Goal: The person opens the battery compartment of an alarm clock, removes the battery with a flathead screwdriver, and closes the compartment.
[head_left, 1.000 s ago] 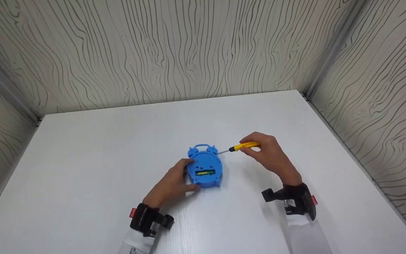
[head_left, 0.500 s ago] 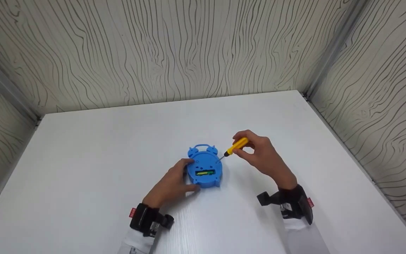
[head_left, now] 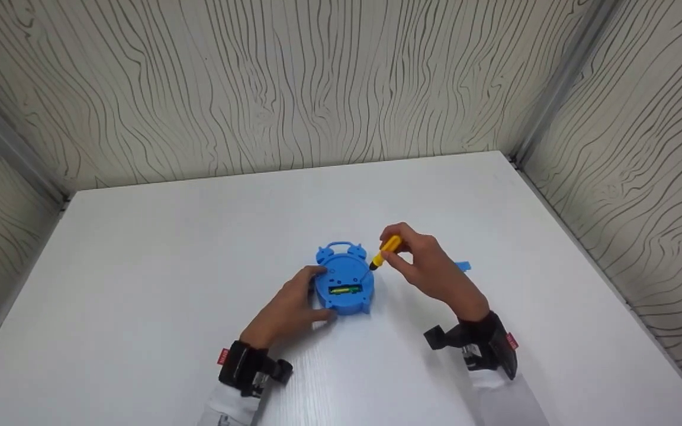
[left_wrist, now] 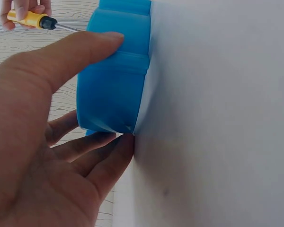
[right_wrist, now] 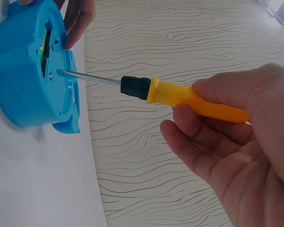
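Observation:
A blue alarm clock (head_left: 344, 273) with twin bells and a top handle lies face down on the white table. In its back, an open battery slot shows a green and yellow battery (head_left: 346, 290). My left hand (head_left: 288, 309) grips the clock's left side, thumb at the lower edge and fingers farther up, as the left wrist view (left_wrist: 111, 71) confirms. Between thumb and fingers my right hand (head_left: 433, 269) pinches the yellow handle of a screwdriver (right_wrist: 175, 94). Its metal shaft slants down left, the tip close over the clock's back in the right wrist view.
A small flat blue piece (head_left: 463, 266) lies on the table (head_left: 199, 236), partly hidden behind my right hand. Panels with a wood-grain pattern (head_left: 293, 83) stand along the back and both sides of the table.
My right hand has moved left and turned the screwdriver steeper, bringing its tip from beside the bell to over the clock's back. The small blue piece has come into view. My left hand stays put.

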A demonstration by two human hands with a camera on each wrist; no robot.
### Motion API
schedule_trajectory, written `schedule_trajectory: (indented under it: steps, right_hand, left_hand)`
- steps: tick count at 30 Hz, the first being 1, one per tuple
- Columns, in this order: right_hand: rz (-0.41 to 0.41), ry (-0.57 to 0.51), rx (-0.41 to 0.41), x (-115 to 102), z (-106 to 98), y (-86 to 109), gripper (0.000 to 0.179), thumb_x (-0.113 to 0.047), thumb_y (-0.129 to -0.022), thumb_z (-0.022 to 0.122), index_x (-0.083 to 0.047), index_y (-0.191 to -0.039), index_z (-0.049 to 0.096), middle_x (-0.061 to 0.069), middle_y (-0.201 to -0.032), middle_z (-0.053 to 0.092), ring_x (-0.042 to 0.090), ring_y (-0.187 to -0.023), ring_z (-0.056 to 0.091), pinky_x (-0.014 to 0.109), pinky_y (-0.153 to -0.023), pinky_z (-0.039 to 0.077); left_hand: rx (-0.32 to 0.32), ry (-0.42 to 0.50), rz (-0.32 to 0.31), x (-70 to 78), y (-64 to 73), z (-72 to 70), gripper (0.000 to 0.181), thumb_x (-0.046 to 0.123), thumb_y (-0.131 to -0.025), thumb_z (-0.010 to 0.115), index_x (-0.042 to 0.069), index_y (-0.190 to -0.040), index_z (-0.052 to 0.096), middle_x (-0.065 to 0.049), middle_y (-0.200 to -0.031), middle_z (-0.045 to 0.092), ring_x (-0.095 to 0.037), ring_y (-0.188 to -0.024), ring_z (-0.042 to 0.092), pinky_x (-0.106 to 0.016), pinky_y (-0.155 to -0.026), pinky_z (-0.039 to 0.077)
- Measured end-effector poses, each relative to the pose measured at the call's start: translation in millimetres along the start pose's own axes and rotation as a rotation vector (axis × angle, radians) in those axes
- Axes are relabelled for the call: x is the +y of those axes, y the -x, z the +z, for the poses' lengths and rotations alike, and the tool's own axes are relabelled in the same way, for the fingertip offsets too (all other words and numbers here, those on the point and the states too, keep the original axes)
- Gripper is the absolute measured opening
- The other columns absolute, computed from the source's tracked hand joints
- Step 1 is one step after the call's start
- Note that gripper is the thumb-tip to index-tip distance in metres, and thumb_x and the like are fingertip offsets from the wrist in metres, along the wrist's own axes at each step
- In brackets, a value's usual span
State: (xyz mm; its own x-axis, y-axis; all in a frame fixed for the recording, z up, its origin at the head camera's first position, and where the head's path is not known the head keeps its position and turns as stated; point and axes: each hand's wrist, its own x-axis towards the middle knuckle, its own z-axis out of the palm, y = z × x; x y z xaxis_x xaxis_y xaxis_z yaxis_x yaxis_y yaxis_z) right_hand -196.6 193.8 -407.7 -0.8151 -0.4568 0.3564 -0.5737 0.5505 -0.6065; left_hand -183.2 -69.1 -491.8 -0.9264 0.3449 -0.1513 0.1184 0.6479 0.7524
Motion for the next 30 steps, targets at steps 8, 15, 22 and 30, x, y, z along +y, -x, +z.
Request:
schedule_trajectory:
  steps: [8, 15, 22, 30]
  right_hand:
    - [0.000, 0.028, -0.056, -2.9, 7.1, -1.0, 0.023, -0.008, -0.093, 0.063, -0.009, -0.114, 0.053, 0.006, -0.102, 0.068, 0.014, -0.087, 0.064, 0.032, -0.085, 0.059]
    - [0.006, 0.063, -0.081, -9.8, 11.9, -1.1, 0.030, -0.009, -0.095, 0.062, -0.007, -0.124, 0.053, 0.005, -0.097, 0.068, 0.012, -0.084, 0.062, 0.027, -0.083, 0.059]
    - [-0.045, 0.104, -0.081, -19.2, 18.6, -2.7, 0.046, -0.007, -0.094, 0.061, -0.004, -0.138, 0.047, 0.006, -0.099, 0.065, 0.012, -0.085, 0.060, 0.023, -0.083, 0.058]
    - [-0.069, 0.090, -0.066, -24.5, 25.7, -4.2, 0.041, -0.004, -0.095, 0.059, -0.004, -0.134, 0.050, 0.009, -0.111, 0.066, 0.014, -0.087, 0.062, 0.025, -0.086, 0.058]
  left_hand:
    - [-0.008, 0.004, -0.014, 2.2, 0.4, 0.2, 0.085, 0.034, -0.078, 0.081, 0.020, -0.147, 0.033, -0.008, -0.155, 0.037, -0.027, -0.145, 0.035, -0.048, -0.116, 0.035]
    - [-0.003, 0.000, -0.018, 2.3, 1.0, 0.3, 0.087, 0.034, -0.078, 0.081, 0.021, -0.148, 0.032, -0.008, -0.156, 0.036, -0.026, -0.145, 0.034, -0.048, -0.116, 0.034]
    - [-0.006, 0.002, -0.022, 3.2, 0.8, -0.6, 0.087, 0.033, -0.078, 0.082, 0.020, -0.148, 0.032, -0.008, -0.155, 0.037, -0.027, -0.144, 0.037, -0.049, -0.116, 0.035]
    - [-0.010, 0.013, -0.007, 1.6, -0.3, -1.1, 0.086, 0.031, -0.078, 0.081, 0.018, -0.148, 0.032, -0.010, -0.154, 0.038, -0.028, -0.143, 0.037, -0.048, -0.116, 0.034]
